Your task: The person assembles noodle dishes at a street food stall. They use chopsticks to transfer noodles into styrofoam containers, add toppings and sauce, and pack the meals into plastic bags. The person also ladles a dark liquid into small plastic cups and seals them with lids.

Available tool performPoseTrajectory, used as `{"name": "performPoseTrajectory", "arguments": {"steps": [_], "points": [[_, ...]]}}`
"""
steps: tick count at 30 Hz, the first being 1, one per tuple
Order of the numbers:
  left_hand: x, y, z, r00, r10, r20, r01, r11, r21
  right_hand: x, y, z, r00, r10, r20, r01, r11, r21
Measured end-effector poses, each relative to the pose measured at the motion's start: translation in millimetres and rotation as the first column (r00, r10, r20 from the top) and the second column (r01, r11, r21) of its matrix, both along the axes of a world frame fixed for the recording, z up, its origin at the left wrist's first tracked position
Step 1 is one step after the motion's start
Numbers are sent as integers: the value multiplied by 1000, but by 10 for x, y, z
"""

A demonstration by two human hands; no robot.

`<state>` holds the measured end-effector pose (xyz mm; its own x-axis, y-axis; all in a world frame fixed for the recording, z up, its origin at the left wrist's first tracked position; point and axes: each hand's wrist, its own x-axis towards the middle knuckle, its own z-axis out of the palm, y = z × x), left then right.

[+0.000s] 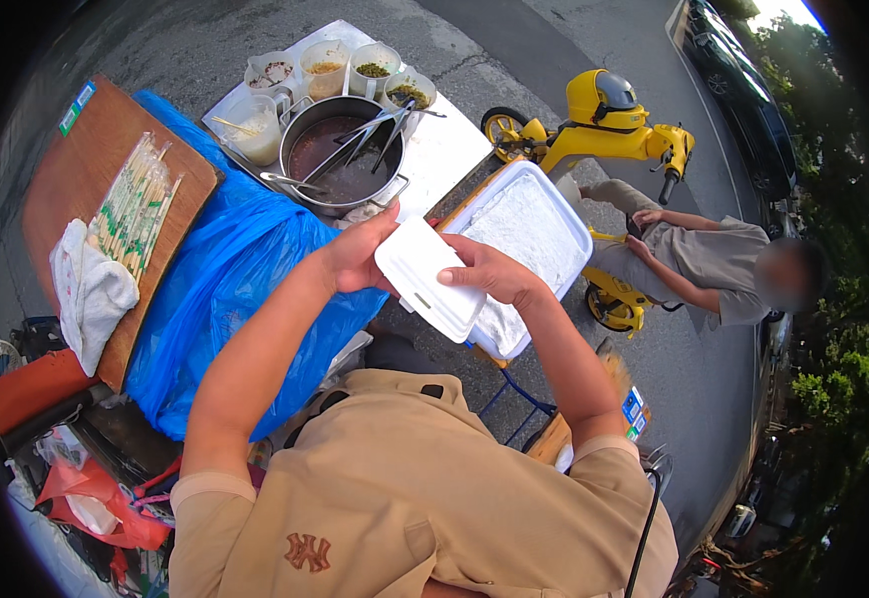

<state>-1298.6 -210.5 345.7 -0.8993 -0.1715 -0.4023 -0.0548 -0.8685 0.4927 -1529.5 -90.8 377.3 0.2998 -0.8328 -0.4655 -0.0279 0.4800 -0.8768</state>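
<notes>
Both hands hold a white foam takeaway box [423, 273] with its lid down. My left hand [360, 250] grips its left side, the fingers partly hidden beneath. Across the right side lies my right hand [490, 269], its thumb on the lid. Beyond the box stands a metal pot [290, 153] of dark liquid, with tongs [363, 142] and a ladle [292, 182] resting in it. A white plastic tub [586, 243] filled with a white, powdery-looking layer sits just right of my right hand.
Several plastic jugs [325, 82] of condiments ring the pot's far side. Blue plastic sheeting [233, 261] lies left, beside a wooden board [61, 187] bearing wrapped chopsticks [132, 209] and a white cloth [91, 295]. A person [703, 258] sits on a yellow scooter [591, 149] at right.
</notes>
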Motion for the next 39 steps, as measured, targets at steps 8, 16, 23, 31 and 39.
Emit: {"name": "performPoseTrajectory", "arguments": {"steps": [8,16,23,31,39], "points": [[-1,1184,-419,978,207,8,-206,974,-90,289,1198,-349,778,-478,408,498,865,64],[-105,1995,-663,944,313,-104,-317,948,-26,536,1636,-476,809,-582,83,586,809,-41],[-315,2198,-828,957,288,32,-278,945,-173,377,1731,-546,794,-607,-18,603,792,-92],[-74,2311,-1065,809,480,340,-102,684,-722,-670,1568,-1406,778,-605,-171,614,789,0],[1370,2467,-317,502,839,210,822,-388,-416,-1907,1342,-2093,415,-348,-841,435,887,-152]]}}
